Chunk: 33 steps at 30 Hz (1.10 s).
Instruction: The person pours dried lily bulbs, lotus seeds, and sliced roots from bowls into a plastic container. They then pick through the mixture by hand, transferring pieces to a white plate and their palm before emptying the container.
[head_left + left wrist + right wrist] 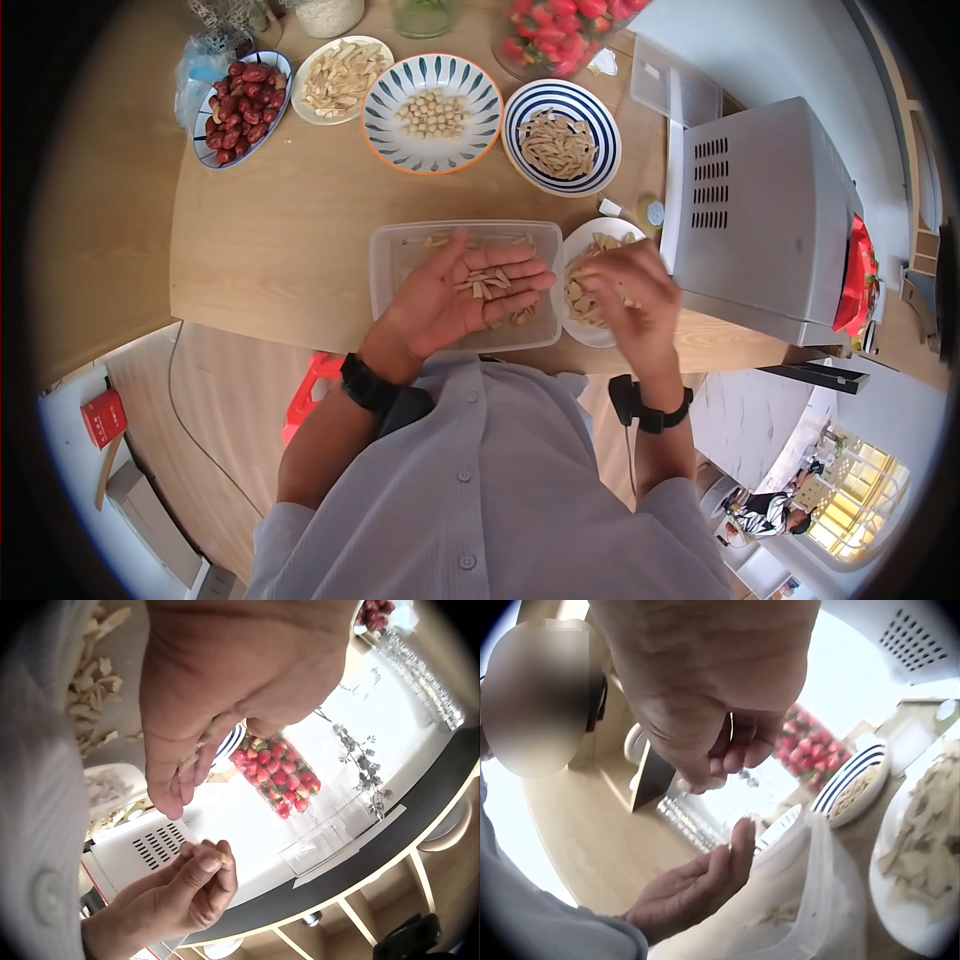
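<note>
Palm up, my left hand (450, 295) lies over the clear plastic box (382, 290), its fingers nearly straight. Several pale dried slices (485, 282) rest on that palm; more lie in the box below. Over the white plate (590, 335) of similar slices (578, 300), right of the box, is my right hand (640, 310). In the left wrist view the right hand (176, 896) has curled fingers with the thumb against them, and no piece can be made out there. The right wrist view shows the left hand (697, 889) from the side, beside the box (840, 892).
Along the far side stand a plate of red dates (240, 115), a plate of pale slices (345, 80), a patterned plate (430, 155) with round pale pieces, a blue-ringed plate (610, 150) and a container of strawberries (555, 40). A grey appliance (760, 220) stands right.
</note>
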Each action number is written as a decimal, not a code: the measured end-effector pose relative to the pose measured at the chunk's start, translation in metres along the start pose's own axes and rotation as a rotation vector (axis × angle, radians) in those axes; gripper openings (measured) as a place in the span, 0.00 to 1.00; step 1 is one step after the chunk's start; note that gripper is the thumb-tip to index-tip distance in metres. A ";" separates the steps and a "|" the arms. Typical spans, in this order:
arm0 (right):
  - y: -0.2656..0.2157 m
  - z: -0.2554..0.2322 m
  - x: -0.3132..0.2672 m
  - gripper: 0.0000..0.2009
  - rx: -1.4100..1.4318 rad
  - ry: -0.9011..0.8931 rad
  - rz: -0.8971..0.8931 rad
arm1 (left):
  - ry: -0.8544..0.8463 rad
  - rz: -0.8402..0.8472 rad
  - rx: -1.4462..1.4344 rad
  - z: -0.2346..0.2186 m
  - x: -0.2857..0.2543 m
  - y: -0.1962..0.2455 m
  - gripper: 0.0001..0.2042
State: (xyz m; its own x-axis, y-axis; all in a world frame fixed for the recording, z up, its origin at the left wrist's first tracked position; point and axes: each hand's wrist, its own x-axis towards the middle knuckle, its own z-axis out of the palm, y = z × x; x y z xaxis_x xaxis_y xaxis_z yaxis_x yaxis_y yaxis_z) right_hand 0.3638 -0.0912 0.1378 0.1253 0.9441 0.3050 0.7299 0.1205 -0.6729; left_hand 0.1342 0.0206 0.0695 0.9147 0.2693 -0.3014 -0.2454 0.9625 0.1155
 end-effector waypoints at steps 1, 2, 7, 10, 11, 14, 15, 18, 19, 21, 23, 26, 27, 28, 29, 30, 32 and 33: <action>0.010 -0.007 -0.010 0.12 -0.048 0.086 0.105 | -0.011 -0.001 -0.001 0.003 0.000 0.000 0.37; 0.021 -0.016 -0.020 0.12 -0.112 0.053 0.190 | -0.015 0.003 -0.014 0.003 0.001 -0.001 0.38; 0.041 -0.025 -0.033 0.11 -0.550 0.014 0.064 | -0.046 0.021 -0.080 0.008 0.006 -0.003 0.41; 0.007 0.006 -0.021 0.11 -0.261 0.073 0.003 | -0.065 0.035 -0.064 0.005 0.009 -0.006 0.43; -0.001 0.021 -0.016 0.14 -0.216 0.001 -0.102 | -0.073 0.018 -0.071 0.001 0.009 -0.006 0.43; -0.030 0.059 0.003 0.18 -0.224 -0.086 -0.224 | -0.182 -0.013 -0.146 -0.016 0.010 -0.009 0.44; -0.033 0.063 0.006 0.15 -0.227 -0.092 -0.229 | -0.274 -0.008 -0.203 -0.019 0.011 -0.008 0.44; -0.037 0.073 0.013 0.11 -0.233 -0.123 -0.268 | -0.122 0.028 -0.120 -0.016 0.004 -0.007 0.44; -0.036 0.073 0.012 0.11 -0.239 -0.134 -0.287 | 0.000 0.033 -0.051 -0.012 0.002 -0.008 0.44; -0.031 0.072 0.010 0.12 -0.229 -0.122 -0.312 | -0.037 0.034 -0.050 -0.015 0.002 -0.007 0.42; -0.022 0.072 0.005 0.15 -0.188 -0.082 -0.330 | -0.086 0.031 -0.073 -0.020 0.004 -0.008 0.42; -0.022 0.054 -0.001 0.11 -0.159 0.080 -0.242 | -0.113 0.022 -0.084 -0.021 0.004 -0.009 0.42; -0.017 0.047 -0.007 0.11 -0.147 0.135 -0.162 | -0.084 0.017 -0.047 -0.010 0.002 -0.006 0.41; -0.010 0.038 -0.014 0.10 -0.136 0.190 -0.082 | -0.056 0.011 -0.010 -0.001 0.001 -0.004 0.41; -0.006 0.028 -0.022 0.10 -0.145 0.204 0.027 | -0.054 0.015 -0.019 0.002 0.001 -0.003 0.41; -0.001 0.016 -0.030 0.09 -0.154 0.218 0.136 | -0.052 0.018 -0.029 0.004 0.001 -0.003 0.41; 0.017 -0.002 -0.050 0.11 -0.223 0.229 0.204 | -0.053 0.025 -0.035 0.005 0.002 -0.004 0.40; 0.025 -0.008 -0.058 0.11 -0.257 0.234 0.238 | -0.055 0.029 -0.031 0.004 0.002 -0.004 0.40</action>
State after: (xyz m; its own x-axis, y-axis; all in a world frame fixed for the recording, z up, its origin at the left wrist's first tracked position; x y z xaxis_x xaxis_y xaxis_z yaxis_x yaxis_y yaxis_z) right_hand 0.3798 -0.1455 0.1090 0.4388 0.8373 0.3261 0.8020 -0.2012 -0.5625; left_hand 0.1387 0.0167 0.0725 0.9231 0.2958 -0.2457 -0.2811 0.9551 0.0939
